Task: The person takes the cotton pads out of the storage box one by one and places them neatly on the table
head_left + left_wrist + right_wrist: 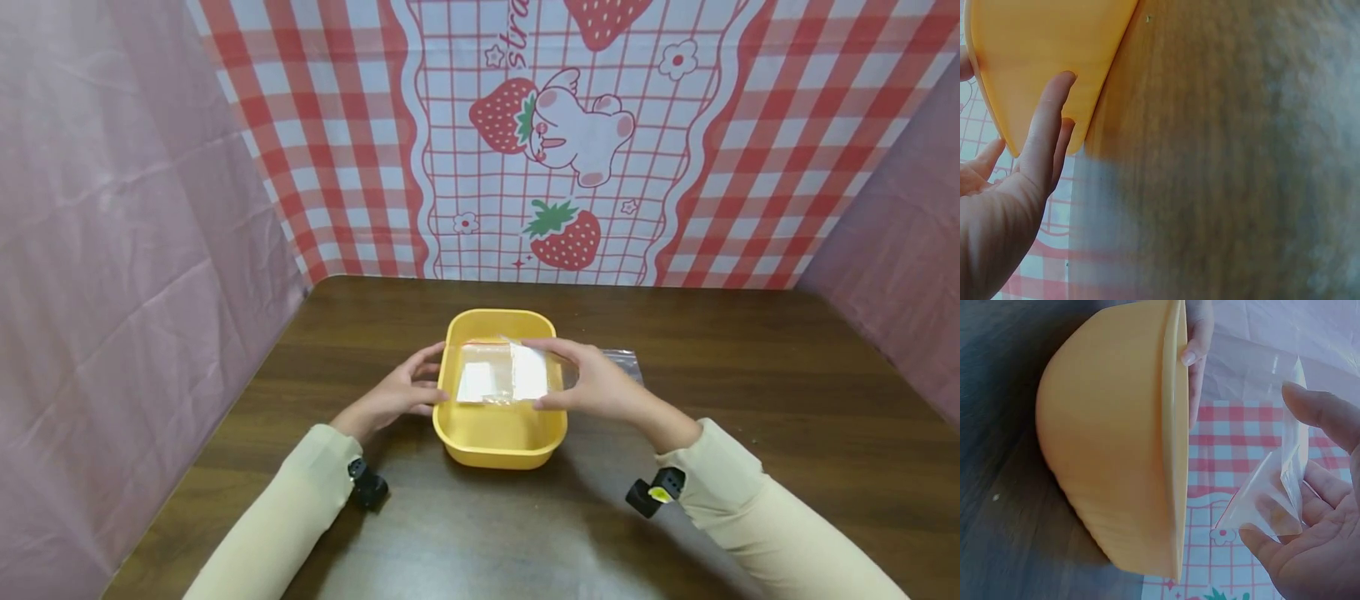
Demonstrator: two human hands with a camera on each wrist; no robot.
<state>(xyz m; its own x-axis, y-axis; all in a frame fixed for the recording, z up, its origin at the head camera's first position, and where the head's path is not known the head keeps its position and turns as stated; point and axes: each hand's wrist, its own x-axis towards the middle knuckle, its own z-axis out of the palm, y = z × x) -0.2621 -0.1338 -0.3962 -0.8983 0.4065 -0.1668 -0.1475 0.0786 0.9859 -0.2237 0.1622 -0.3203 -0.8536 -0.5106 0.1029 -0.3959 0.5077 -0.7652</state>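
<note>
A yellow plastic basin [501, 458] stands on the table. My left hand [393, 396] holds its left side, fingers spread along the outer wall and thumb over the rim. In the left wrist view two fingers [1050, 125] lie against that wall. My right hand [600, 383] is above the basin's right rim and pinches a clear zip bag [487, 375] between thumb and fingers. The bag spans the basin's opening, with glare on its film. In the right wrist view the bag [1294, 450] shows a red line along one edge.
Behind my right hand a second clear zip bag [622, 360] lies on the brown wooden table [750, 358]. A red-and-white strawberry cloth [360, 167] hangs at the back. Pink cloth [150, 250] hangs at both sides.
</note>
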